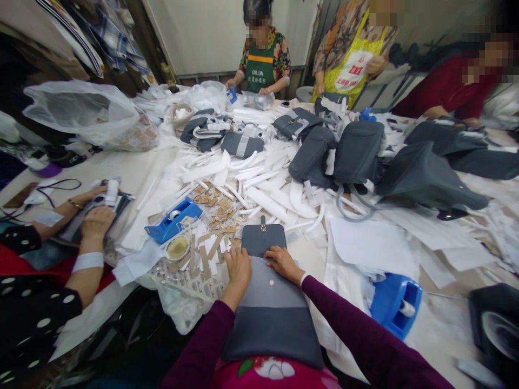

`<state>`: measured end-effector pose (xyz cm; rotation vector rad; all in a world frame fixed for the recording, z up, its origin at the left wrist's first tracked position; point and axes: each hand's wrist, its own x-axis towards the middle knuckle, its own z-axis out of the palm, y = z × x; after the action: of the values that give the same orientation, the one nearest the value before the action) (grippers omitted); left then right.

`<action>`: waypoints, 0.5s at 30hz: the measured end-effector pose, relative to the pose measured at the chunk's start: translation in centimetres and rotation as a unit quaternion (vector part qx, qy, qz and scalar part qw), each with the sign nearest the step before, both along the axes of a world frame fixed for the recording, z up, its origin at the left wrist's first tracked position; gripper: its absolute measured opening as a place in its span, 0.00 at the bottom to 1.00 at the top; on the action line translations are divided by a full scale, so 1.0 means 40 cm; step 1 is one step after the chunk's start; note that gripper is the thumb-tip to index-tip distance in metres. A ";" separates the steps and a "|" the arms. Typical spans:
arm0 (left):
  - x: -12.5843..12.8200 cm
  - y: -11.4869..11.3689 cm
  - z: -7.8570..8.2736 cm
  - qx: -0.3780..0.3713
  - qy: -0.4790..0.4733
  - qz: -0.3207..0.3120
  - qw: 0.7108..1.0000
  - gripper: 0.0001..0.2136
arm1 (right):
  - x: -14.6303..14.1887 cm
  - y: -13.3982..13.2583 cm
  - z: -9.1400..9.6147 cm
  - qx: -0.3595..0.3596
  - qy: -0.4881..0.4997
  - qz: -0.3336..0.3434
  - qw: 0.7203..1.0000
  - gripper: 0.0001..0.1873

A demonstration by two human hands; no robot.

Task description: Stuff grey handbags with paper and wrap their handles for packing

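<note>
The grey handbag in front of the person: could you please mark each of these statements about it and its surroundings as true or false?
1. The left hand and right hand both rest on the grey handbag. True.
2. A gold clasp shows near the far end of the bag's flap. True.
3. The right hand grips a pair of scissors. False: it lies on the bag and holds no scissors.
4. A blue tape dispenser lies to the left of the bag. True.
5. The brown paper tags are packed in a closed box. False: they lie in a loose heap.
</note>
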<state>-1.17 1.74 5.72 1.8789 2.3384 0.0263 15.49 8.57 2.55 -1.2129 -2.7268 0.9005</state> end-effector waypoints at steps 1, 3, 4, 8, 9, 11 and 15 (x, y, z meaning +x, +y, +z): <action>0.006 -0.008 0.000 0.009 -0.019 -0.040 0.999 0.14 | -0.001 0.001 0.000 0.002 -0.002 0.003 1.000 0.08; 0.021 -0.032 -0.010 0.011 -0.081 -0.134 0.988 0.19 | -0.002 0.009 0.003 0.006 -0.009 0.012 1.000 0.08; 0.028 -0.046 -0.019 0.007 -0.110 -0.166 0.980 0.23 | -0.004 0.016 0.006 0.007 -0.013 0.018 1.000 0.07; 0.045 -0.083 -0.058 0.000 -0.143 -0.159 0.977 0.29 | -0.021 0.078 0.032 0.015 -0.028 0.016 0.999 0.09; 0.046 -0.086 -0.064 0.003 -0.142 -0.154 0.978 0.29 | -0.029 0.102 0.039 0.024 -0.032 0.001 0.999 0.13; 0.046 -0.087 -0.070 0.004 -0.142 -0.152 0.978 0.28 | -0.049 0.153 0.052 0.047 -0.041 -0.041 0.997 0.23; 0.043 -0.084 -0.072 0.008 -0.146 -0.160 0.976 0.28 | -0.096 0.242 0.068 0.052 -0.077 -0.097 0.991 0.26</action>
<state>0.56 -1.61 2.82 2.0739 1.8358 0.2680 11.66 18.24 5.29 -1.5533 -2.6663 0.6619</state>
